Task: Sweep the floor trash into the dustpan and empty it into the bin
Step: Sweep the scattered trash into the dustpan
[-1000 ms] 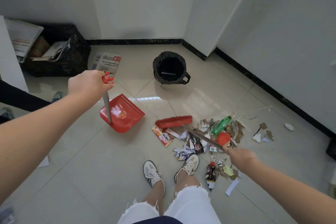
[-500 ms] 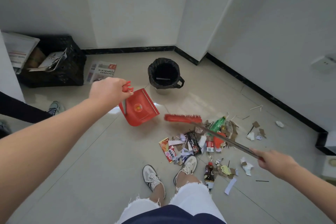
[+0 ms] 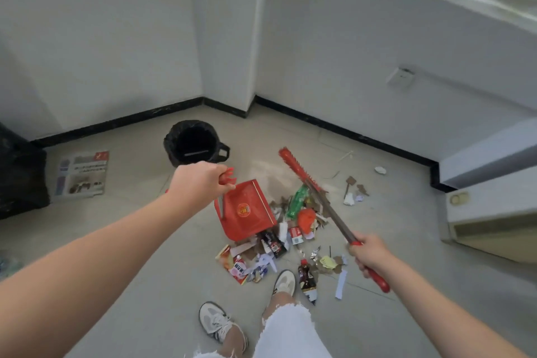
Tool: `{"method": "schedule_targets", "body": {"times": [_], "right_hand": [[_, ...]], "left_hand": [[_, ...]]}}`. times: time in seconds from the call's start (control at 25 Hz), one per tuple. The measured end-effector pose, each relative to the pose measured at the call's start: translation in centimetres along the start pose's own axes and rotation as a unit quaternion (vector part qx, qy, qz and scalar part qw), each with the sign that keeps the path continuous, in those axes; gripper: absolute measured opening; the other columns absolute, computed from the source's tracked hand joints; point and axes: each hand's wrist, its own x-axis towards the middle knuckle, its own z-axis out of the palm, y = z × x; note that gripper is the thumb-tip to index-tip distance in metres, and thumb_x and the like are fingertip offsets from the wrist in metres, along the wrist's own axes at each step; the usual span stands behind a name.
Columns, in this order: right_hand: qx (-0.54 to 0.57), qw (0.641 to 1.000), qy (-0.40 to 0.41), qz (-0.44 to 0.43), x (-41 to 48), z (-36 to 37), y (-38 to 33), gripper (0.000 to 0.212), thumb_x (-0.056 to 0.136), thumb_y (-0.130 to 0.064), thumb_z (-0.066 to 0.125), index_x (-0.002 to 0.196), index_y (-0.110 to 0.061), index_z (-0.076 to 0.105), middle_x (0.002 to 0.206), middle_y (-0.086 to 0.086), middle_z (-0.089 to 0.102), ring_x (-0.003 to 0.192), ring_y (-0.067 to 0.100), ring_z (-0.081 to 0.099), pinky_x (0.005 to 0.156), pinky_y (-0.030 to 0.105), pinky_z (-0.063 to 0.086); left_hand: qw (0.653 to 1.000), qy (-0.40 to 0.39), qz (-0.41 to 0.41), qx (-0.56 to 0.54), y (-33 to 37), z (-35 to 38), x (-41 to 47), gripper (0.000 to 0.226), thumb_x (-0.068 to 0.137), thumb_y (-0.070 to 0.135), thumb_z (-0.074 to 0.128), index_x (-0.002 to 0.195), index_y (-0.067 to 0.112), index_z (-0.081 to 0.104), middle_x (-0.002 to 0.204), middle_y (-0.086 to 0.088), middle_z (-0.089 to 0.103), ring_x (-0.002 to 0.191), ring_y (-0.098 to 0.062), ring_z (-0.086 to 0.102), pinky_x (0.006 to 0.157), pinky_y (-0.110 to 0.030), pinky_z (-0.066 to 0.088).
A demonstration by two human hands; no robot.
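My left hand grips the red top of the dustpan's handle. The red dustpan rests on the floor at the left edge of the trash pile. The pile holds wrappers, paper scraps, a green bottle and a dark sauce bottle. My right hand holds the red-gripped broom handle. The red broom head is raised beyond the pile, to the dustpan's right. A black-lined bin stands open behind the dustpan.
A newspaper lies on the floor at left beside a black crate. Loose scraps lie right of the pile. White walls with black skirting close the corner. A low white unit stands at right. My feet are at the pile's near edge.
The dustpan has come down and right, to the pile's left edge. The broom head swung from left of the pile to beyond it at right. The camera view tilted up.
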Motion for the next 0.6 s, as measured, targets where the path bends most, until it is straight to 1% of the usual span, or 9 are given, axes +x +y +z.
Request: {"method": "schedule_targets", "body": {"times": [0.04, 0.08, 0.16, 0.24, 0.36, 0.44, 0.52, 0.6], "right_hand": [[0.033, 0.999, 0.005, 0.008, 0.5, -1.3, 0.7, 0.037, 0.086, -0.002, 0.044, 0.111, -0.022, 0.063, 0.053, 0.007, 0.042, 0.038, 0.016, 0.037, 0.039, 0.022, 0.036], [0.057, 0.998, 0.01, 0.015, 1.1, -2.6, 1.4, 0.033, 0.086, -0.003, 0.046, 0.105, -0.024, 0.063, 0.052, 0.007, 0.042, 0.037, 0.016, 0.037, 0.039, 0.021, 0.036], [0.094, 0.995, 0.035, 0.029, 3.2, -5.2, 2.5, 0.026, 0.086, -0.004, 0.049, 0.095, -0.025, 0.061, 0.05, 0.008, 0.042, 0.038, 0.017, 0.037, 0.038, 0.02, 0.035], [0.126, 0.989, 0.057, 0.047, 6.1, -7.6, 3.4, 0.026, 0.084, -0.001, 0.046, 0.092, -0.022, 0.06, 0.045, 0.008, 0.041, 0.036, 0.016, 0.037, 0.038, 0.02, 0.035], [0.166, 0.981, 0.075, 0.072, 12.2, -11.8, 4.9, 0.023, 0.083, 0.001, 0.04, 0.091, -0.011, 0.059, 0.04, 0.006, 0.04, 0.033, 0.016, 0.036, 0.038, 0.02, 0.035], [0.167, 0.979, 0.086, 0.083, 16.4, -15.2, 5.2, 0.022, 0.084, -0.002, 0.038, 0.088, -0.011, 0.057, 0.044, 0.009, 0.042, 0.033, 0.017, 0.038, 0.042, 0.023, 0.035], [0.188, 0.972, 0.092, 0.102, 21.1, -18.7, 5.5, 0.019, 0.085, -0.004, 0.036, 0.082, -0.011, 0.053, 0.048, 0.011, 0.044, 0.033, 0.016, 0.038, 0.045, 0.025, 0.034], [0.213, 0.964, 0.094, 0.13, 25.6, -21.5, 5.7, 0.016, 0.087, -0.002, 0.036, 0.079, -0.008, 0.049, 0.05, 0.01, 0.043, 0.033, 0.015, 0.036, 0.047, 0.023, 0.032]], "left_hand": [[1.0, 0.005, 0.016, 0.006, 1.3, 0.3, 1.1, 0.036, 0.09, 0.056, 0.061, 0.074, 0.026, 0.051, 0.09, 0.008, 0.072, 0.092, -0.019, 0.069, 0.069, -0.03, 0.052], [0.999, 0.01, 0.032, 0.01, 2.6, 0.8, 2.2, 0.035, 0.091, 0.056, 0.06, 0.077, 0.025, 0.055, 0.09, 0.007, 0.073, 0.091, -0.019, 0.07, 0.068, -0.031, 0.053], [0.998, 0.016, 0.062, 0.013, 6.0, 1.7, 5.0, 0.033, 0.091, 0.055, 0.06, 0.087, 0.023, 0.064, 0.089, 0.006, 0.074, 0.089, -0.019, 0.07, 0.064, -0.029, 0.048], [0.996, 0.026, 0.084, 0.007, 9.5, 2.6, 7.6, 0.031, 0.09, 0.055, 0.062, 0.091, 0.024, 0.068, 0.086, 0.005, 0.074, 0.086, -0.02, 0.07, 0.061, -0.029, 0.044], [0.992, 0.064, 0.107, -0.004, 13.4, 4.1, 12.3, 0.031, 0.086, 0.057, 0.066, 0.088, 0.027, 0.072, 0.075, 0.005, 0.074, 0.075, -0.021, 0.072, 0.056, -0.028, 0.047], [0.986, 0.102, 0.131, 0.001, 15.5, 4.6, 15.3, 0.039, 0.083, 0.063, 0.056, 0.084, 0.028, 0.074, 0.065, 0.008, 0.071, 0.062, -0.02, 0.069, 0.049, -0.026, 0.047], [0.979, 0.138, 0.152, 0.007, 18.2, 4.6, 18.5, 0.047, 0.079, 0.066, 0.045, 0.084, 0.03, 0.076, 0.06, 0.01, 0.069, 0.054, -0.017, 0.067, 0.044, -0.021, 0.042], [0.977, 0.144, 0.155, 0.002, 21.0, 4.5, 21.7, 0.047, 0.079, 0.066, 0.045, 0.085, 0.031, 0.076, 0.058, 0.01, 0.068, 0.052, -0.017, 0.066, 0.043, -0.019, 0.038]]}}
